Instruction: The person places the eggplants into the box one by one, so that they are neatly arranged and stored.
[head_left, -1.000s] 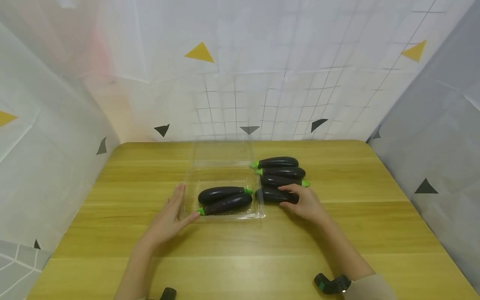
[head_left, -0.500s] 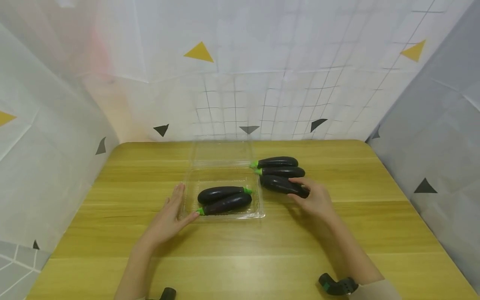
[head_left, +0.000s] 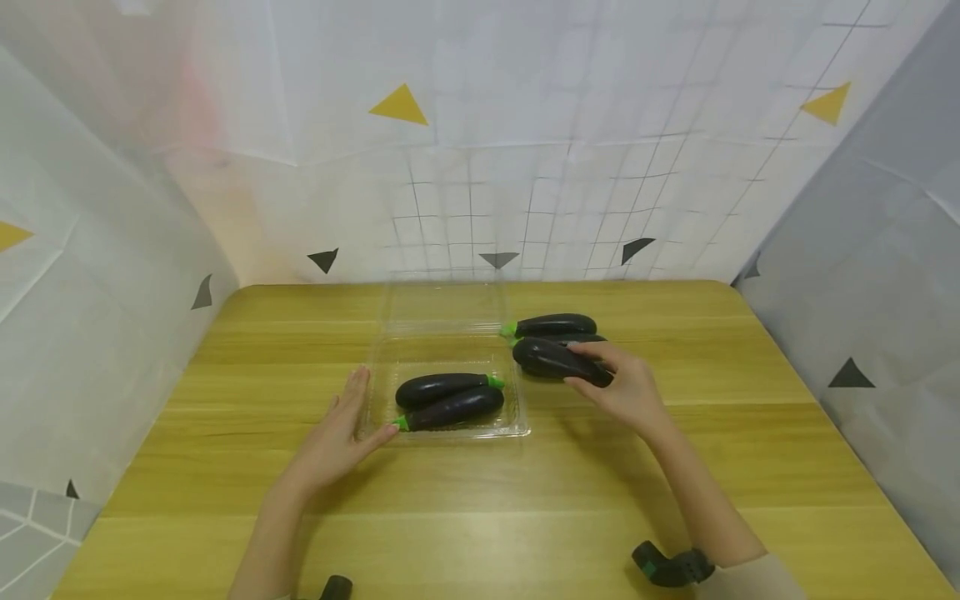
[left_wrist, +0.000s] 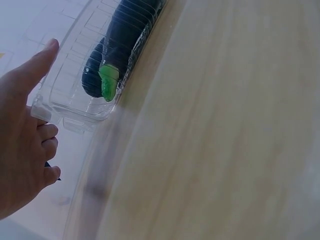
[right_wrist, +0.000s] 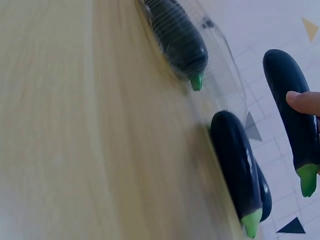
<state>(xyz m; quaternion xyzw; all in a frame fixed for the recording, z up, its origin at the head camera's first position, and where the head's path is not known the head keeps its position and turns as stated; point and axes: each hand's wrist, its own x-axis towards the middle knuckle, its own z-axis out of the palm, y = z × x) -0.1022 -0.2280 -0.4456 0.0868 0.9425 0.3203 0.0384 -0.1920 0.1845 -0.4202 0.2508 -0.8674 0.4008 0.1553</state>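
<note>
Two dark eggplants point(head_left: 456, 408) with green stems lie inside a clear plastic clamshell box point(head_left: 517, 425), whose lid is raised back. My left hand point(head_left: 336, 442) rests at the box's left front corner, thumb along the front edge and fingers along the side. In the left wrist view, the thumb and fingers of my left hand point(left_wrist: 25, 125) straddle the box's corner. My right hand point(head_left: 622, 387) pinches another eggplant point(head_left: 547, 358) between thumb and fingers. The right wrist view shows this eggplant point(right_wrist: 287, 110) lifted, stem downward, above the eggplants point(right_wrist: 235, 165) on the table.
Right of the box's back, an eggplant point(head_left: 558, 325) lies with others, partly hidden behind the held one. The wooden table point(head_left: 480, 517) backs onto a white sheet wall point(head_left: 337, 192) with triangle marks. Black wrist devices point(head_left: 671, 568) sit on the forearms.
My right hand has gripped the nearest eggplant of the right-hand row and raised it, first to the right, then slightly back to the left. My left hand and the box have stayed put.
</note>
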